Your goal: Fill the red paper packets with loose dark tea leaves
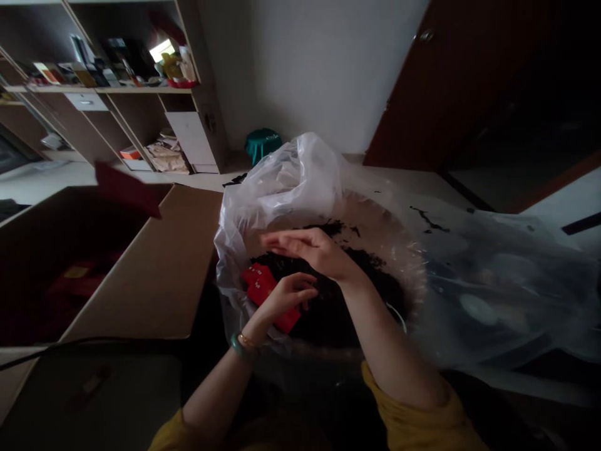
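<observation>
Right hand (312,247): here it is, out over the tub (385,228), fingers straight and side by side, tips blurred, nothing showing in their grasp.
Left hand (288,294): lower in the view, nearer the body, fingers loosely bent and slightly apart, no grip on anything that shows; a bangle (237,344) sits at the wrist.
Crumbs (326,319): a dark, loose heap in the tub, beneath both hands, with bits strewn up the pale far side.
Packet (258,279): red, lying at the heap's left edge inside the tub, partly behind the left hand; whether that hand touches it, the gloom won't let me say.
Bag (300,175): clear plastic, bunched up around the tub's far left rim.
Box (154,275): cardboard, just left of the bag.
Stray bits (429,219): dark specks, outside the tub on the right.
Good handling: relaxed fingers and low palms over the middle suit such crumbly stuff, I'd judge; a brisk flick could send it over the rim. The left wrist does well to clear the packet, which looks easily creased.
</observation>
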`<control>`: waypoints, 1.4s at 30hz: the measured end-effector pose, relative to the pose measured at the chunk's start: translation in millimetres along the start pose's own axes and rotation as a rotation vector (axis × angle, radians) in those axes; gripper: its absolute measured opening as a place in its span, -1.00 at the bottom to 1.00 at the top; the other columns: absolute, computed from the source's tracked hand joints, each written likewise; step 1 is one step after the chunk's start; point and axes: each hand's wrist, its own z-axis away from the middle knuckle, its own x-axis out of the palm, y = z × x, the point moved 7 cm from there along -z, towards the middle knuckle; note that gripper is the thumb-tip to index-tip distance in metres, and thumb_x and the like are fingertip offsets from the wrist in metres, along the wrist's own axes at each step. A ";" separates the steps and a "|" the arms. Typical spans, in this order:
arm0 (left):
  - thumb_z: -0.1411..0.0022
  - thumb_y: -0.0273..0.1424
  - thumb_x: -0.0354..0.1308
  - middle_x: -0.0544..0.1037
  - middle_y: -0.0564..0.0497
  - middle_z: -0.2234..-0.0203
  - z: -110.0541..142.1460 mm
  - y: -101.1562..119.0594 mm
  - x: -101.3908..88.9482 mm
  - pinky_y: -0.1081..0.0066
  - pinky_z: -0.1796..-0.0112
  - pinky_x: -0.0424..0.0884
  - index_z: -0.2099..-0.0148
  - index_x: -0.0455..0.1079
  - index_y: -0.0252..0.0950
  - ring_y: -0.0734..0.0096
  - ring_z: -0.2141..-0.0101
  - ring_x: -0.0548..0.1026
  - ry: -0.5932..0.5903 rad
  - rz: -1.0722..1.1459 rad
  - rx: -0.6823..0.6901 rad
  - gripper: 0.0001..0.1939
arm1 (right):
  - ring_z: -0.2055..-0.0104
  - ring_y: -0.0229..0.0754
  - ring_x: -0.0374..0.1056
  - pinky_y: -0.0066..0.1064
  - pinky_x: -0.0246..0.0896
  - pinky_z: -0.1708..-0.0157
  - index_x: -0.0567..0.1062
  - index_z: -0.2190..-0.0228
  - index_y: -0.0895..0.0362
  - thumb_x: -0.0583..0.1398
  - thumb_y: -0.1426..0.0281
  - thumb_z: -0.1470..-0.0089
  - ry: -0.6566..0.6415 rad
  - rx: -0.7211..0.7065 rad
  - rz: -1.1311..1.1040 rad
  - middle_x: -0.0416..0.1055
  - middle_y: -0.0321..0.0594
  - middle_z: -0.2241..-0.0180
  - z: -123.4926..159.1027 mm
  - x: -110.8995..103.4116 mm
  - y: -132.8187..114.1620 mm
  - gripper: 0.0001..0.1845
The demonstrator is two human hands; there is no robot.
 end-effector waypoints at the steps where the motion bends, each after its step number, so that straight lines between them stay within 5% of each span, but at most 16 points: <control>1: 0.02 -0.25 0.28 0.51 0.05 0.53 0.6 -1.1 -4.7 0.56 0.61 0.24 0.16 0.41 -0.38 0.60 0.67 0.37 0.020 0.009 -0.003 -0.60 | 0.11 -0.15 0.46 -0.24 0.36 0.07 0.50 0.19 0.15 0.15 0.20 -0.10 0.173 0.063 0.121 0.53 -0.12 0.15 9.8 -21.4 23.7 -0.67; 2: 0.01 -0.28 0.26 0.52 0.04 0.52 0.6 -3.2 -9.7 0.56 0.62 0.24 0.17 0.42 -0.38 0.59 0.67 0.37 0.050 0.017 -0.005 -0.64 | 0.19 -0.14 0.48 -0.24 0.38 0.14 0.51 0.24 0.15 0.16 0.28 -0.09 0.322 0.143 0.274 0.54 -0.13 0.23 23.5 -40.0 48.2 -0.74; 4: 0.00 -0.35 0.21 0.53 0.03 0.51 -0.4 -9.0 -23.0 0.56 0.63 0.24 0.22 0.40 -0.36 0.56 0.65 0.39 0.178 0.033 0.007 -0.73 | 0.26 -0.14 0.47 -0.27 0.36 0.19 0.52 0.30 0.15 0.19 0.42 -0.03 0.384 0.268 0.578 0.54 -0.15 0.31 50.4 -51.9 90.6 -0.85; 8: -0.01 -0.50 0.06 0.50 0.05 0.46 2.7 -12.3 -55.7 0.58 0.63 0.23 0.29 0.35 -0.31 0.56 0.60 0.39 0.572 -0.008 0.140 -0.85 | 0.25 -0.10 0.45 -0.32 0.33 0.26 0.43 0.12 0.16 0.29 0.41 0.07 0.335 0.404 0.854 0.51 -0.11 0.27 89.6 -19.0 137.7 -0.59; 10: -0.02 -0.54 0.02 0.50 0.05 0.45 4.0 -7.4 -63.4 0.58 0.58 0.26 0.32 0.36 -0.30 0.55 0.55 0.39 0.650 -0.110 0.216 -0.85 | 0.19 -0.03 0.43 -0.29 0.32 0.25 0.42 0.09 0.16 0.30 0.38 0.07 0.292 0.430 0.971 0.49 -0.06 0.23 96.9 4.5 145.8 -0.55; 15: -0.07 -0.58 0.01 0.57 0.02 0.42 0.4 0.1 -61.9 0.51 0.39 0.37 0.30 0.45 -0.30 0.48 0.45 0.48 0.533 -0.359 0.216 -0.79 | 0.28 -0.10 0.44 -0.37 0.28 0.32 0.50 0.29 0.11 0.18 0.54 -0.04 0.284 0.431 0.995 0.50 -0.13 0.30 101.2 19.7 156.2 -0.83; 19: -0.10 -0.60 0.02 0.61 0.00 0.33 3.6 6.1 -53.0 0.45 0.25 0.41 0.24 0.48 -0.28 0.41 0.31 0.53 0.427 -0.549 0.199 -0.74 | 0.32 -0.15 0.43 -0.40 0.28 0.29 0.51 0.42 0.12 0.16 0.60 -0.02 0.356 0.338 0.883 0.49 -0.17 0.38 107.4 1.5 155.1 -0.82; 25: -0.02 -0.50 0.23 0.62 -0.02 0.32 12.5 17.9 -18.6 0.38 0.13 0.37 0.27 0.55 -0.24 0.29 0.24 0.53 0.052 -0.937 0.277 -0.83 | 0.31 -0.14 0.41 -0.34 0.32 0.26 0.47 0.45 0.12 0.16 0.59 0.00 0.518 0.150 0.864 0.44 -0.19 0.39 116.8 -29.9 131.0 -0.85; 30: -0.09 -0.44 0.18 0.63 0.01 0.43 16.5 21.9 -27.2 0.46 0.33 0.38 0.32 0.56 -0.26 0.39 0.43 0.53 0.232 -0.792 0.181 -0.87 | 0.27 -0.16 0.41 -0.35 0.39 0.29 0.46 0.17 0.11 0.12 0.47 -0.13 0.715 -0.113 0.788 0.44 -0.15 0.30 124.4 -41.6 104.8 -0.79; 34: 0.00 -0.36 0.24 0.61 0.04 0.53 17.5 21.2 -31.7 0.49 0.43 0.36 0.38 0.54 -0.30 0.42 0.51 0.49 0.416 -0.495 0.168 -0.87 | 0.05 -0.05 0.37 -0.17 0.37 0.09 0.33 -0.09 0.10 0.10 0.43 -0.18 0.839 -0.238 0.959 0.43 -0.01 0.11 130.2 -35.4 96.8 -0.58; 39: 0.09 -0.29 0.29 0.46 0.11 0.71 16.9 12.1 -23.7 0.56 0.63 0.20 0.42 0.49 -0.35 0.56 0.69 0.31 0.467 -0.164 0.107 -0.79 | -0.09 -0.02 0.32 -0.11 0.31 -0.03 0.12 -0.24 0.10 0.04 0.47 -0.22 0.852 -0.328 1.117 0.37 0.06 -0.05 131.7 -25.9 93.8 -0.44; 42: 0.15 -0.26 0.33 0.39 0.15 0.76 18.0 7.8 -19.3 0.57 0.67 0.14 0.44 0.48 -0.35 0.61 0.73 0.25 0.455 -0.037 0.060 -0.74 | -0.10 -0.02 0.31 -0.11 0.30 -0.04 0.17 -0.22 0.08 0.03 0.46 -0.23 0.827 -0.318 1.130 0.36 0.04 -0.07 132.0 -28.1 94.2 -0.47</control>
